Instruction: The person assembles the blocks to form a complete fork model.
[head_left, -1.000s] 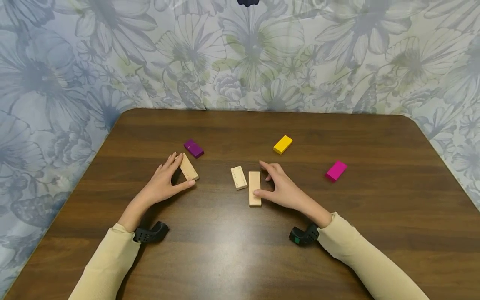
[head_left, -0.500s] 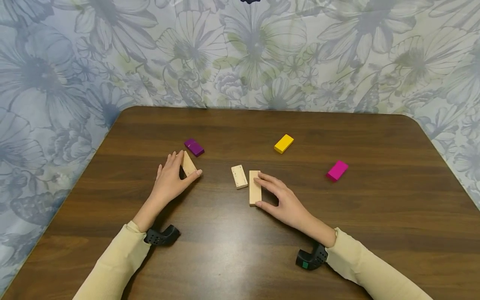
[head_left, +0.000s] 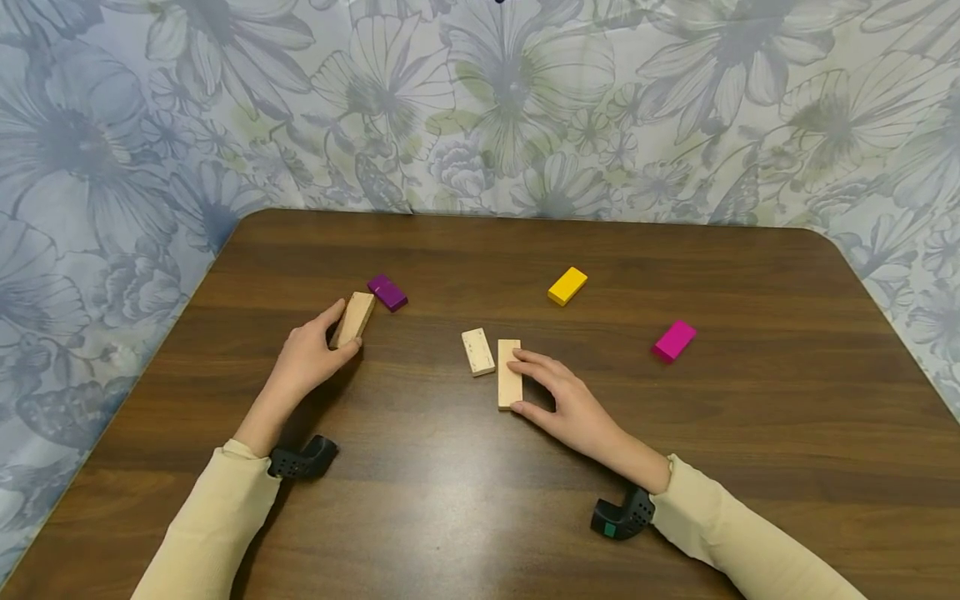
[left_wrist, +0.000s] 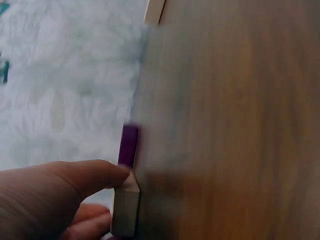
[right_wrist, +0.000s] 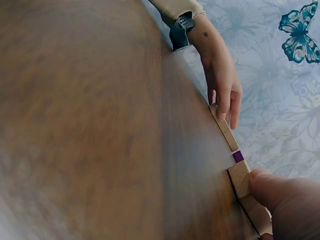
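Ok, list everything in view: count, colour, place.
Long wooden blocks: 2, pale, one left, one central
Short wooden block: 1, pale, between them
Purple block: 1, purple, far side, left
Yellow block: 1, yellow, far side, right of centre
Pink block: 1, pink, further right
Table: 1, brown, beneath
Backdrop: 1, pale floral, behind
Butterfly: 1 whole, teal, on backdrop
Wrist cameras: 2, black, wrists
Sleeves: 2, cream, arms
Left hand, right hand: 2, bare, each on a long block

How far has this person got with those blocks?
Done: nothing obvious; no blocks are stacked. In hand: the left hand grips a long block, the right hand touches another long block. Remaining, perhaps: the short speckled block, purple block, yellow block and pink block, all untouched.
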